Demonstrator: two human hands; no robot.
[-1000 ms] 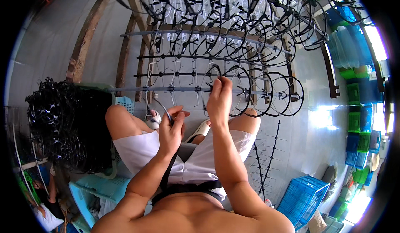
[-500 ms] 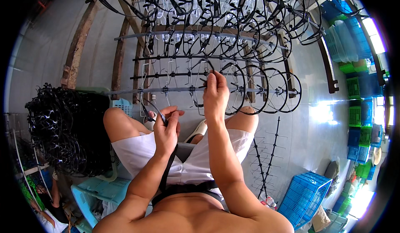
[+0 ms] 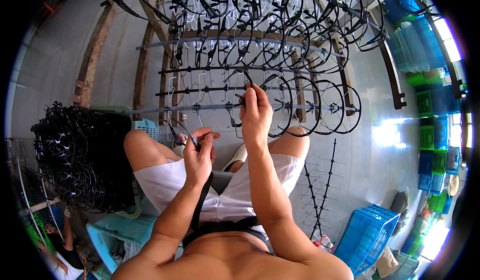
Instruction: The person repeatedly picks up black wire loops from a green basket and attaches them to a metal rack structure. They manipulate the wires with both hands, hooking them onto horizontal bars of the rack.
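My right hand [image 3: 256,112] pinches a thin black curved band [image 3: 248,77] against the lowest rows of a hanging rack. The band's lower part is hidden by the fingers. Lower and to the left, my left hand [image 3: 198,155] is closed round the end of another dark curved band [image 3: 192,139], which sticks up past the thumb. Just right of my right hand, several black hoops [image 3: 291,105] hang on wire hooks along a grey bar [image 3: 150,111]. Bare wire hooks [image 3: 200,92] show on the left part of the same rows.
A big heap of black bands [image 3: 65,155] fills a crate at my left. More loaded rows [image 3: 240,10] hang above, between wooden posts [image 3: 95,55]. Two hook rods [image 3: 325,195] lie right of my knee. A blue crate [image 3: 367,235] stands lower right. Another person [image 3: 65,245] is lower left.
My right hand has shifted very slightly left with the band it holds. My left hand stays almost where it was.
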